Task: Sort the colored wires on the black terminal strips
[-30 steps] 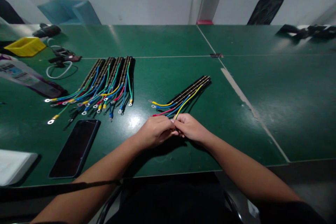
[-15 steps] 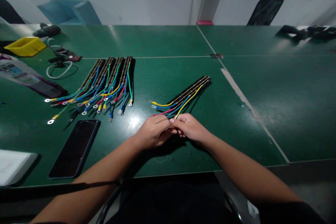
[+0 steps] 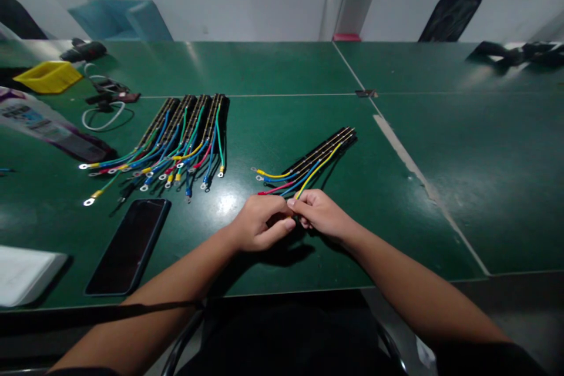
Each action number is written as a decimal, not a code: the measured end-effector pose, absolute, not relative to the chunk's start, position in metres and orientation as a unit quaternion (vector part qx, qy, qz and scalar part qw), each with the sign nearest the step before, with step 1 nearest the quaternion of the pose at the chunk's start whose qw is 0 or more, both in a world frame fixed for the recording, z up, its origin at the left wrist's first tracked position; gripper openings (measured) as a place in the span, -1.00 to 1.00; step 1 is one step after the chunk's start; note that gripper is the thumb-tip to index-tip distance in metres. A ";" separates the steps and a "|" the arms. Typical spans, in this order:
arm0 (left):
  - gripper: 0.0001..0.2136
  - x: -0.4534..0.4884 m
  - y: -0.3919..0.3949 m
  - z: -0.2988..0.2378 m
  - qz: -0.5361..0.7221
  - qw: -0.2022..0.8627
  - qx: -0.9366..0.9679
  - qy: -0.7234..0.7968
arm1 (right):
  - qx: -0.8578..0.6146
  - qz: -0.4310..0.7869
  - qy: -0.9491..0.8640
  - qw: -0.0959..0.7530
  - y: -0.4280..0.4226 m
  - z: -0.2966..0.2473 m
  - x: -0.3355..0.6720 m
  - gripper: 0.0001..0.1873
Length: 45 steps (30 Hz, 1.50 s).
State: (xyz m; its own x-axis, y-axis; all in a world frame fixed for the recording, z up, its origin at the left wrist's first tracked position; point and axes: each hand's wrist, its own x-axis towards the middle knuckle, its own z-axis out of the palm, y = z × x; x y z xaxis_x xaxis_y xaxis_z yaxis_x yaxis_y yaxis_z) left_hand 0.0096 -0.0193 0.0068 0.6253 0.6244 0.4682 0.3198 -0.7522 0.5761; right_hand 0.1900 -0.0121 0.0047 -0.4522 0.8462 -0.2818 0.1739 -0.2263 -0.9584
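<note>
A black terminal strip (image 3: 319, 150) with rows of metal screws lies slantwise in front of me, with yellow, blue and red wires leading from it towards me. My right hand (image 3: 324, 214) pinches the yellow wire (image 3: 319, 170) near its free end, thumb on top. Just left of it, touching or nearly so, my left hand (image 3: 267, 223) is curled at the same wire end, thumb stretched along below. The wire's tip is mostly hidden between the fingers. Ring lugs show on the loose yellow and blue wires (image 3: 275, 177) at the strip's left.
Several wired terminal strips (image 3: 194, 120) lie side by side at left, their ring lugs towards me. A phone (image 3: 130, 247), a white box (image 3: 29, 273), a lying bottle (image 3: 53, 126), a yellow bin (image 3: 48, 77) and a white cable (image 3: 103, 120) are further left on the green table (image 3: 282, 70).
My left thumb has moved out from the curled fingers and now lies straight towards the wire end. My right hand keeps its pinch. The view has shifted slightly.
</note>
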 end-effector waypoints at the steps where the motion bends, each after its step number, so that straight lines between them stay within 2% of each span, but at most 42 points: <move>1: -0.84 0.009 -0.020 0.008 0.339 0.237 0.862 0.292 | -0.447 0.647 -0.556 0.270 -0.012 0.005 0.190 -0.69; 5: -0.80 0.008 -0.019 0.011 0.297 0.298 0.833 0.360 | -0.424 0.676 -0.524 0.297 -0.011 0.003 0.190 -0.68; 9: -0.73 0.005 -0.017 0.013 0.206 0.418 0.811 0.354 | -0.410 0.701 -0.490 0.317 -0.010 0.001 0.192 -0.65; 12: -0.75 0.004 -0.015 0.014 0.193 0.473 0.788 0.342 | -0.390 0.727 -0.459 0.330 -0.010 0.000 0.195 -0.64; 17: -0.76 0.004 -0.014 0.014 0.214 0.444 0.805 0.330 | -0.362 0.758 -0.423 0.340 -0.008 0.002 0.196 -0.67; 27: -0.77 0.003 -0.013 0.007 0.224 0.433 0.814 0.317 | -0.391 0.733 -0.443 0.337 -0.009 0.002 0.196 -0.62; 33: -0.77 0.004 -0.013 0.006 0.232 0.466 0.793 0.317 | -0.385 0.735 -0.441 0.342 -0.008 0.000 0.195 -0.61; 38: -0.76 0.005 -0.014 0.008 0.226 0.443 0.803 0.329 | -0.444 0.685 -0.458 0.351 -0.010 -0.002 0.194 -0.64; 45: -0.75 0.004 -0.012 0.008 0.222 0.466 0.788 0.334 | -0.413 0.714 -0.448 0.346 -0.010 0.001 0.194 -0.61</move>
